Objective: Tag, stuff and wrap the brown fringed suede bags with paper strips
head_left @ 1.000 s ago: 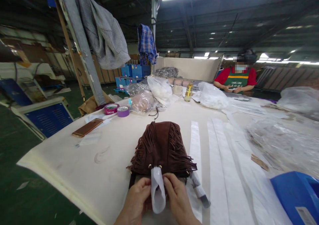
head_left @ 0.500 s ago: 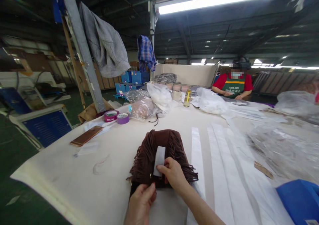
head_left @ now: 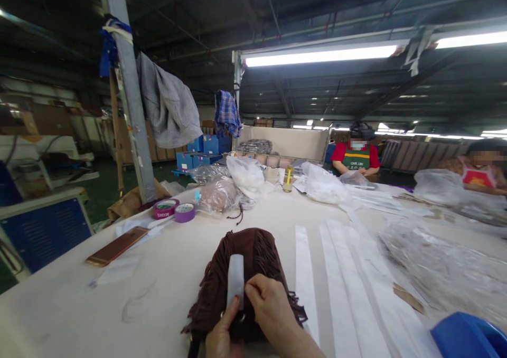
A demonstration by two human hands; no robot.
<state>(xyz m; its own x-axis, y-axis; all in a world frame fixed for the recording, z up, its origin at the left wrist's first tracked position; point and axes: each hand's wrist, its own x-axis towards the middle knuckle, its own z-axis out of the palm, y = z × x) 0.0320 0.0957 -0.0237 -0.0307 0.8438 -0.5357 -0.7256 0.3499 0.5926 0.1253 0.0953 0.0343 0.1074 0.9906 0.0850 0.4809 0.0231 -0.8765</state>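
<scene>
A dark brown fringed bag (head_left: 253, 247) lies on the table in front of me. On its middle rests a narrow white strip (head_left: 236, 271), roughly upright in the view. The thumb of my left hand (head_left: 222, 334) presses the strip's lower end against the bag; its other fingers are mostly hidden at the bag's near edge. My right hand (head_left: 273, 308) is closed in a pinch just right of the strip, over the bag, and whatever lies between its fingertips is too small to make out. A metal ring-like fitting shows between the hands.
Long white strips (head_left: 336, 268) lie right of the bag, with clear plastic (head_left: 439, 257) and a blue object (head_left: 467, 337) beyond. At left are a phone (head_left: 116, 246) and tape rolls (head_left: 185, 213). Plastic-wrapped items and a bottle (head_left: 288, 179) stand behind. Two people work across the table.
My left thumb has moved up onto the strip's lower end. My right hand has let go of the strip's face and now pinches beside it. The camera view has tilted up.
</scene>
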